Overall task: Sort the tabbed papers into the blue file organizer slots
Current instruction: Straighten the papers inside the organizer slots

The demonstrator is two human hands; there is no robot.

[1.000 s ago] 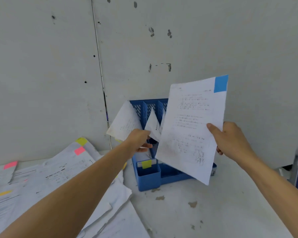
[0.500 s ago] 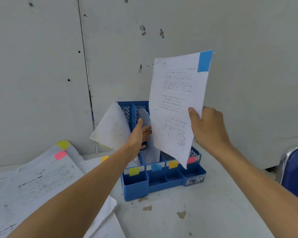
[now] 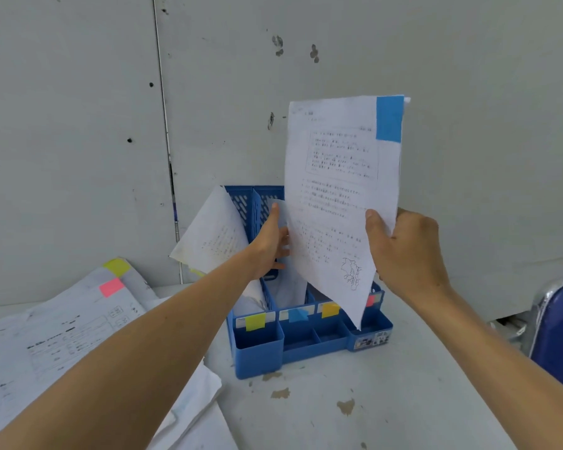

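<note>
Above the organizer, we now hold the sheet upright.
Our right hand, pinching its edge, has just swung it up and over; our left hand, fingers straight, parts filed papers; blue slot next, we judge.

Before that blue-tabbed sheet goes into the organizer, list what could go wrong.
1. The right hand grips the blue-tabbed sheet by one edge only; its limp lower corner may buckle on the blue file organizer instead of sliding in.
2. The sheet hides part of the slots, so it could miss the blue label.
3. The leaning paper beside the left hand could get knocked out.
</note>
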